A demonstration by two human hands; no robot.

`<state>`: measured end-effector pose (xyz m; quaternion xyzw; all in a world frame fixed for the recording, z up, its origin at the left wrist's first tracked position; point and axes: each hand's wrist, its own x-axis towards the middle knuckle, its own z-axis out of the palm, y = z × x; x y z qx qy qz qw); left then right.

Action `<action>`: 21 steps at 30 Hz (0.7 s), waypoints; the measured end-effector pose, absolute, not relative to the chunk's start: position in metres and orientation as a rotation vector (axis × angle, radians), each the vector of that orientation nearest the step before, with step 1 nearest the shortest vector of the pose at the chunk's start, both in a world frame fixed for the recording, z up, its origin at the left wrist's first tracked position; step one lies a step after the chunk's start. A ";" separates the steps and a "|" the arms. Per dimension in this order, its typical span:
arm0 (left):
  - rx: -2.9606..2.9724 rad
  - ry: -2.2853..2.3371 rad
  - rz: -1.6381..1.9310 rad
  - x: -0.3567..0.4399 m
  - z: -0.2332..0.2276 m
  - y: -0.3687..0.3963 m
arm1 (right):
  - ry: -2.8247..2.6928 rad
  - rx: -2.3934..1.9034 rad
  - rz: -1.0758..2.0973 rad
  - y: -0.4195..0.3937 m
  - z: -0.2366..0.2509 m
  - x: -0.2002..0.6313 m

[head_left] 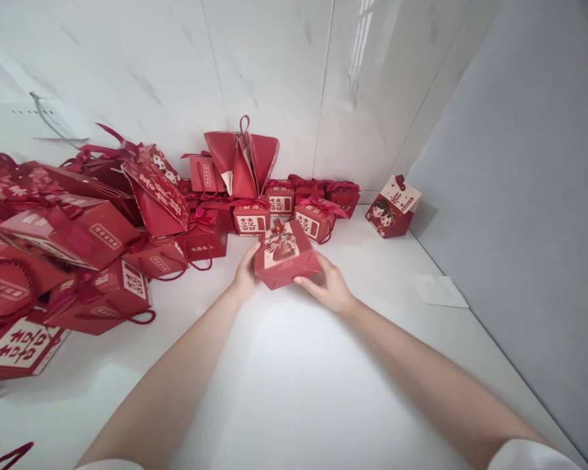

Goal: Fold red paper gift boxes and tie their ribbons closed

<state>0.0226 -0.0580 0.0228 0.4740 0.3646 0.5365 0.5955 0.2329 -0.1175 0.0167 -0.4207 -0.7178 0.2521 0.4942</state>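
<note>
Between my two hands is a red gift box (285, 256) with a pale printed panel showing figures, tilted above the white table. My left hand (247, 272) grips its left side, the fingers partly hidden behind it. On the right side, my right hand (329, 284) holds it with the thumb along the lower edge. Just behind it sits a small red box (315, 219) tied with a ribbon, and beside that another ribboned box (251, 219) with a double-happiness print.
A large heap of red gift boxes (93, 290) covers the table's left side. A fan-shaped red box (245, 163) rises at the back. One house-shaped box (394, 207) stands at the right corner. A white paper piece (440, 290) lies by the grey panel (529, 196).
</note>
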 end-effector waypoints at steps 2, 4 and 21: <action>1.065 0.874 1.345 0.024 0.026 -0.060 | -1.817 -0.918 0.565 -0.117 0.020 0.232; 1.184 0.959 1.431 0.024 0.030 -0.064 | -1.836 -0.858 0.609 -0.116 0.022 0.232; 1.596 0.880 1.099 0.017 0.035 -0.059 | -1.395 -0.928 0.991 -0.091 0.011 0.245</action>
